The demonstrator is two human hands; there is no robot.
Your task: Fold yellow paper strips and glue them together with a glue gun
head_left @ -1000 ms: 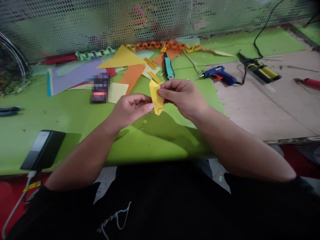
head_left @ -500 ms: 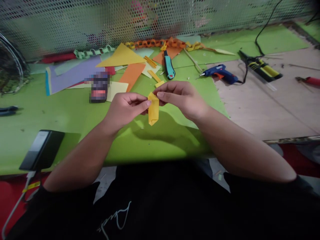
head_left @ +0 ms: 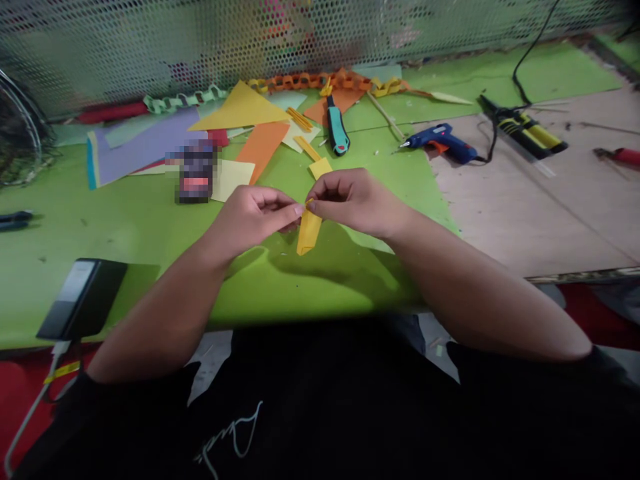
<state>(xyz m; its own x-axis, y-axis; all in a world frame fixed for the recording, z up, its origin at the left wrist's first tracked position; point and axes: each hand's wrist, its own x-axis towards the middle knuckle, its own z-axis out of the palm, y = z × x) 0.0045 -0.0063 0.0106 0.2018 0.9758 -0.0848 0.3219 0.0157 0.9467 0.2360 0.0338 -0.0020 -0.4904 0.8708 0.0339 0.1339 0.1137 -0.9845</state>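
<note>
A small folded piece of yellow paper (head_left: 309, 235) hangs between my two hands, over the green tabletop. My left hand (head_left: 260, 217) pinches its upper left edge between thumb and fingers. Thumb and forefinger of my right hand (head_left: 353, 200) are closed on its top end and cover part of it. The lower end slants down to the left, with a fold showing at the tip. Just behind my right hand lies a yellow paper strip (head_left: 320, 168).
A teal utility knife (head_left: 338, 130), a blue glue gun (head_left: 443, 142) and pliers (head_left: 530, 130) lie beyond my hands. Coloured paper sheets (head_left: 145, 143) and a paper chain (head_left: 295, 82) lie along the mesh panel (head_left: 200, 47). A black box with a cable (head_left: 85, 297) sits left.
The folded yellow paper has turned from upright to slanted, its top leaning right. My right fingers have shifted down and left onto its top end; my left hand still pinches its side.
</note>
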